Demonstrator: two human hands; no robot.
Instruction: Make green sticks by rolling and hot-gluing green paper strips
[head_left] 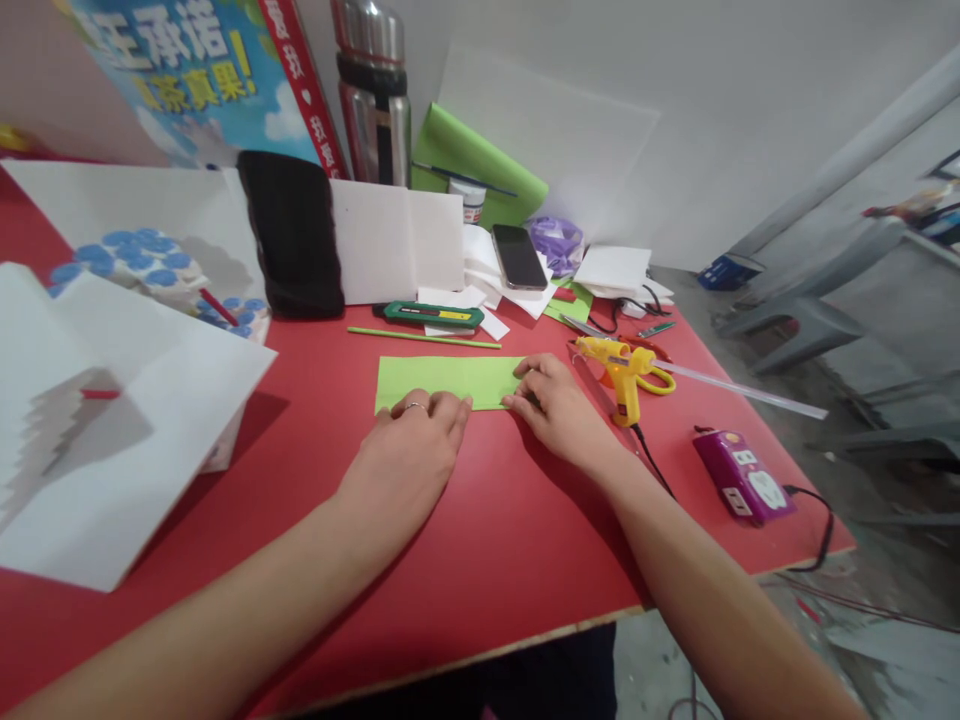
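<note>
A light green paper strip (442, 373) lies lengthwise on the red tabletop in front of me. My left hand (412, 440), with a ring on one finger, has its fingers pressed together along the strip's near edge, left of its right end. Around the right end curl the fingers of my right hand (551, 405), thumb at the near corner. A thin green paper stick (424, 338) rests just beyond the strip. Behind that is a green utility knife (431, 315). Both sets of fingertips are partly hidden by the hands.
At right, a yellow glue gun (619, 375) with a clear glue stick lies by scissors (660, 380) and a purple power box (742, 477). A white paper model (150, 400) stands left. Behind are a black object (291, 235), a phone (519, 257) and a steel flask (375, 110).
</note>
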